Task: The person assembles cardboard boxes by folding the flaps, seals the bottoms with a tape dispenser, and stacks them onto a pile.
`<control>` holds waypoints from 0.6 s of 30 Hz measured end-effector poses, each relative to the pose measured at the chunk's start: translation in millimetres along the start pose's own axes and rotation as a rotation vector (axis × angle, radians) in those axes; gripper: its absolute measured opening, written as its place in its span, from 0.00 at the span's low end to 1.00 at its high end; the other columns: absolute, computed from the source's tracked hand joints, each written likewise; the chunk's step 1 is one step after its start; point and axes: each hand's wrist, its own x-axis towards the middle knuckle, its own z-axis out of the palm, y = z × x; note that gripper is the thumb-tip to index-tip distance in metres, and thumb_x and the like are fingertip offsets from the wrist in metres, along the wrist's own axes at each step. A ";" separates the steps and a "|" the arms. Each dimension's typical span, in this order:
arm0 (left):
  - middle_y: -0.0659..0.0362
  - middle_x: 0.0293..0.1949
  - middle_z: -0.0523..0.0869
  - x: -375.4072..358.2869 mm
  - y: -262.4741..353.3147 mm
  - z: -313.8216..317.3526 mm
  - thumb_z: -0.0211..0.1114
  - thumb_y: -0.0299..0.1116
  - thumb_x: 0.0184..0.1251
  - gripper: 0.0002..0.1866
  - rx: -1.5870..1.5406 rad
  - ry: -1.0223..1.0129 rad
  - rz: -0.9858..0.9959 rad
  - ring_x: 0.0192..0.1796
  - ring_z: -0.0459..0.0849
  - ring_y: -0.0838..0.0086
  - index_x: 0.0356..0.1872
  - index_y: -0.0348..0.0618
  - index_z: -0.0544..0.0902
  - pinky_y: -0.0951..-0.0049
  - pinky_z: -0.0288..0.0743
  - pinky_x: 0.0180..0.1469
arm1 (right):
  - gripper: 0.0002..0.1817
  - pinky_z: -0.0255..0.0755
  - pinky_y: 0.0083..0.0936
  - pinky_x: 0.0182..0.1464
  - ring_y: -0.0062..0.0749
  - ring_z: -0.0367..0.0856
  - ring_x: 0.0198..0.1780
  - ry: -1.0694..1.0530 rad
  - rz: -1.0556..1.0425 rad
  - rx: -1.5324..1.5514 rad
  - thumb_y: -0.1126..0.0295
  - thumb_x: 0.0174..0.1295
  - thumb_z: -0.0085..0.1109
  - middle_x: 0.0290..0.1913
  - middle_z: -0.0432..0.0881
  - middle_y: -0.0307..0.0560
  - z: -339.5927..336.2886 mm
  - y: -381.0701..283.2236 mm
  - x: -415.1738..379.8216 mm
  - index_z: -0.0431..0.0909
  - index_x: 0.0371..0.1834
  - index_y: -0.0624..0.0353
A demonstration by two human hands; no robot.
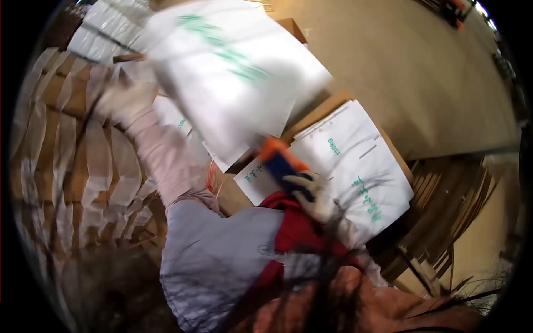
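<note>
My left hand (126,102), in a pale glove, is smeared by motion beside the left edge of a large white sheet (227,66). Green marks run across this sheet, which is blurred as well. Fingers of my gloved right hand (315,197) wrap round an orange and dark blue hand tool (280,165). The tool's orange end overlaps the sheet's lower edge in this view; its exact kind is unclear. Below it, a stack of white sheets with green handwriting (355,166) lies on brown cardboard (333,105).
Brown cardboard bundles with translucent wrapping (94,166) fill the left side. Plastic-wrapped white bundles (105,33) are at the upper left. Flattened cardboard (444,194) is piled at the right, beside the bare floor (400,72). Strands of hair cross the lower view.
</note>
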 end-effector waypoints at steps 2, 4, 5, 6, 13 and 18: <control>0.42 0.44 0.81 15.0 22.6 -16.8 0.61 0.38 0.59 0.19 -0.147 0.297 0.197 0.46 0.81 0.62 0.45 0.33 0.78 0.63 0.74 0.50 | 0.17 0.72 0.40 0.48 0.52 0.78 0.42 -0.028 -0.054 0.091 0.71 0.51 0.58 0.36 0.80 0.57 -1.4 3.1 6.0 0.80 0.47 0.50; 0.43 0.46 0.81 -21.2 66.3 4.8 0.60 0.32 0.60 0.17 -0.806 0.042 -0.061 0.47 0.80 0.64 0.47 0.31 0.77 0.64 0.73 0.50 | 0.18 0.71 0.39 0.52 0.52 0.77 0.47 -0.117 0.269 0.147 0.71 0.52 0.57 0.40 0.81 0.56 10.8 49.6 -18.2 0.79 0.48 0.50; 0.43 0.47 0.80 -40.6 90.1 21.8 0.59 0.29 0.61 0.16 -1.130 -0.102 -0.204 0.47 0.80 0.66 0.48 0.30 0.77 0.65 0.73 0.50 | 0.16 0.71 0.37 0.52 0.50 0.78 0.48 -0.033 0.368 0.094 0.70 0.53 0.56 0.43 0.81 0.54 11.8 74.7 -41.5 0.79 0.47 0.53; 0.47 0.45 0.81 -83.8 112.0 60.4 0.59 0.26 0.61 0.17 -1.105 -0.292 -0.227 0.44 0.79 0.70 0.51 0.33 0.76 0.65 0.73 0.49 | 0.16 0.71 0.36 0.51 0.49 0.78 0.47 0.036 0.514 0.113 0.71 0.53 0.56 0.42 0.82 0.54 3.4 88.5 -65.6 0.79 0.46 0.53; 0.48 0.66 0.64 -417.8 308.4 176.9 0.59 0.57 0.57 0.38 -0.674 -1.739 0.835 0.68 0.61 0.53 0.66 0.51 0.62 0.57 0.52 0.69 | 0.14 0.74 0.27 0.49 0.41 0.82 0.44 0.518 1.072 0.063 0.74 0.54 0.55 0.43 0.83 0.52 3.2 91.1 -225.6 0.80 0.45 0.59; 0.53 0.71 0.54 -502.3 442.0 197.9 0.56 0.66 0.54 0.46 -0.587 -1.637 1.264 0.73 0.49 0.55 0.70 0.54 0.54 0.46 0.39 0.71 | 0.16 0.73 0.24 0.51 0.32 0.82 0.46 0.818 1.343 0.308 0.79 0.55 0.53 0.45 0.83 0.50 52.6 59.4 -297.1 0.79 0.48 0.64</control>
